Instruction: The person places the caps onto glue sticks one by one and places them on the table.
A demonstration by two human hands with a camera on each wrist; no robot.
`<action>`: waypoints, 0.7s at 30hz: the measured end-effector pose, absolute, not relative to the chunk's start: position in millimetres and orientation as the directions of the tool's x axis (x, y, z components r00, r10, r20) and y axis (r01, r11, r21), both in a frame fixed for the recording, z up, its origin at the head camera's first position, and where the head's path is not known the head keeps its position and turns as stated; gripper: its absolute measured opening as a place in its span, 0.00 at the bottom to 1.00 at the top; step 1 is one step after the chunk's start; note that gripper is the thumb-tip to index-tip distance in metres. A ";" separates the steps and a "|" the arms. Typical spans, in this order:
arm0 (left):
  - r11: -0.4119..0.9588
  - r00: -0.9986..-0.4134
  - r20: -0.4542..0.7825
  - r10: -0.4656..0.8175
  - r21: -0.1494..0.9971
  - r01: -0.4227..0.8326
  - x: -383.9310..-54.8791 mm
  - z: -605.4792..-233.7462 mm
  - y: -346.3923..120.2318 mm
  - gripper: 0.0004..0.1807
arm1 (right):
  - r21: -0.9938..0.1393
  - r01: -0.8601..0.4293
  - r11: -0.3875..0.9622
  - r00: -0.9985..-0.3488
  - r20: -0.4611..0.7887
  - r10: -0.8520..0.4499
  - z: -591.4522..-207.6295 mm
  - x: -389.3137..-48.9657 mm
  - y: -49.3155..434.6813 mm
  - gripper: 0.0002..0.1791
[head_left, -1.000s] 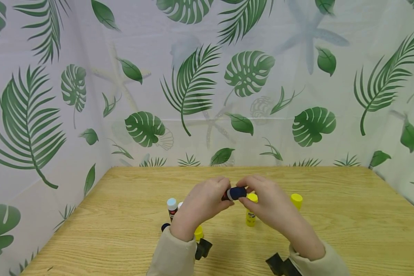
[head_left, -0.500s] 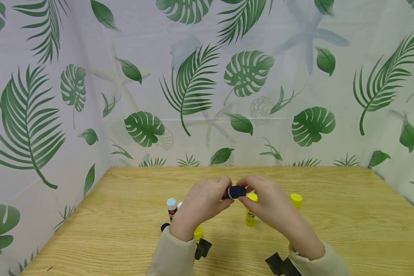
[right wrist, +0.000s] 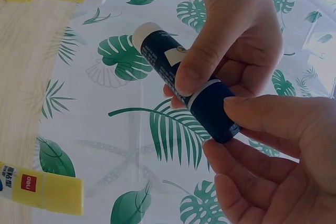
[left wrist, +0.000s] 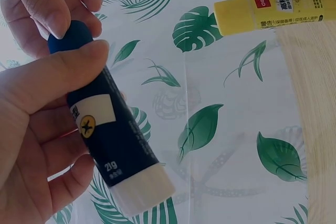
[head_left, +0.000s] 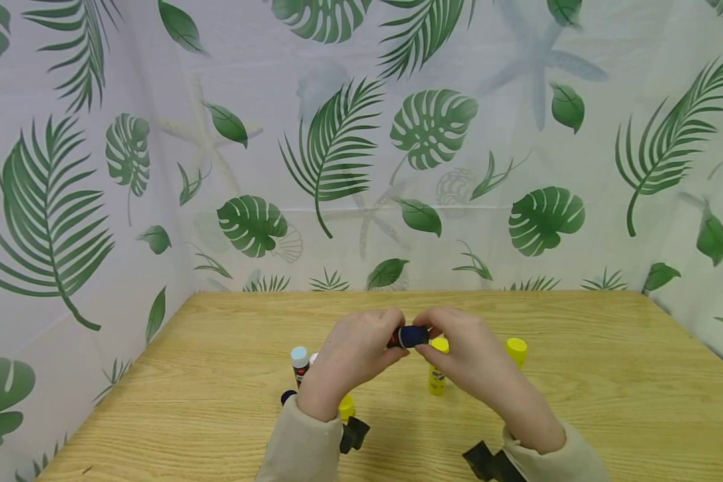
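A dark blue glue stick (head_left: 414,336) with a white base is held up over the table between both hands. My left hand (head_left: 355,348) grips its body, thumb laid across the label in the left wrist view. At the other end, my right hand (head_left: 464,341) pinches the dark blue cap (right wrist: 212,111) between thumb and fingers. A thin white ring shows between cap and body in the right wrist view. Just beyond the right hand stands a yellow glue stick (head_left: 437,381), its top partly covered by the fingers.
Another yellow glue stick (head_left: 517,351) stands farther right, partly behind the right forearm. Left of the left hand are a dark stick with a light blue top (head_left: 299,361), a white top (head_left: 315,358) and a dark blue top (head_left: 288,396). A yellow cap (head_left: 347,407) shows beside the left wrist.
Both hands keep nearly the same place and grip. The pale ring between the cap and the body of the glue stick looks narrower than a second ago.
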State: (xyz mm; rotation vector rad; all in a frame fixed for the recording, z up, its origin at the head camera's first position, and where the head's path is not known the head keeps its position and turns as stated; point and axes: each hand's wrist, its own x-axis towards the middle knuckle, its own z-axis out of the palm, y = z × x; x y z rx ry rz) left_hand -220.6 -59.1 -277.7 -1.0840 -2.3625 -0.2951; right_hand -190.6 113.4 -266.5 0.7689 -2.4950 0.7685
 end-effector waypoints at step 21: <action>0.668 -0.576 0.512 0.638 0.006 0.744 -219.9 -276.0 -58.3 0.13 | -0.410 -0.574 0.709 -0.792 0.497 -0.354 -265.7 -189.0 110.6 0.11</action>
